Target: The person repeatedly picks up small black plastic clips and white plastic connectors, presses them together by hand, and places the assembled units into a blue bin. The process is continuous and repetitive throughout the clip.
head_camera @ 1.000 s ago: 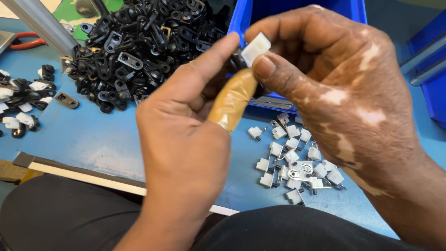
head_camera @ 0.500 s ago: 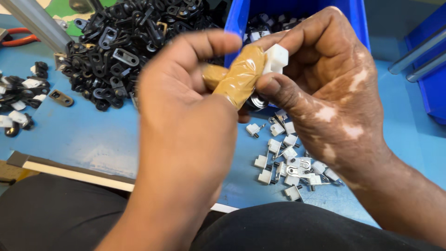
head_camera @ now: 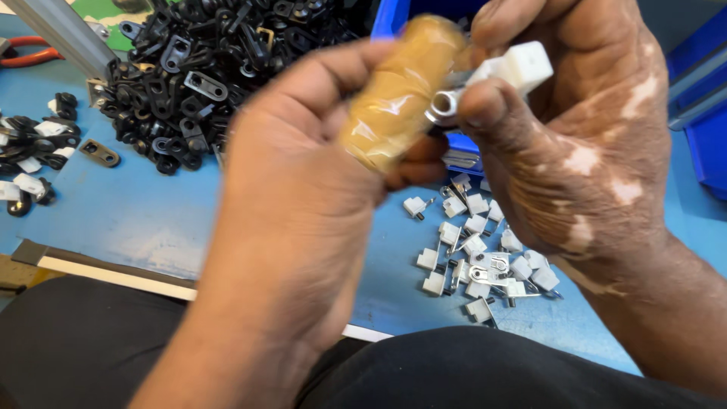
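Observation:
My right hand (head_camera: 583, 129) pinches a small white plastic block (head_camera: 522, 67) with a metal ring end (head_camera: 441, 104) between thumb and fingers. My left hand (head_camera: 303, 189) is raised close to the camera, its index finger wrapped in tan tape (head_camera: 397, 91), and its fingertips meet the metal end of the same piece. A small black part seems to sit between the fingers but is mostly hidden. Both hands hover above the blue table (head_camera: 136, 220).
A large heap of black clips (head_camera: 219, 68) lies at the back left. A scatter of white blocks with metal tabs (head_camera: 477, 250) lies below my right hand. Assembled black and white pieces (head_camera: 34, 151) sit far left. Blue bins (head_camera: 700, 113) stand behind, a grey bar (head_camera: 57, 30) and red pliers (head_camera: 26, 54) top left.
Both hands have come up closer to the camera. The white block has shifted to the right in my right hand's grip, and the taped finger has rolled up over it.

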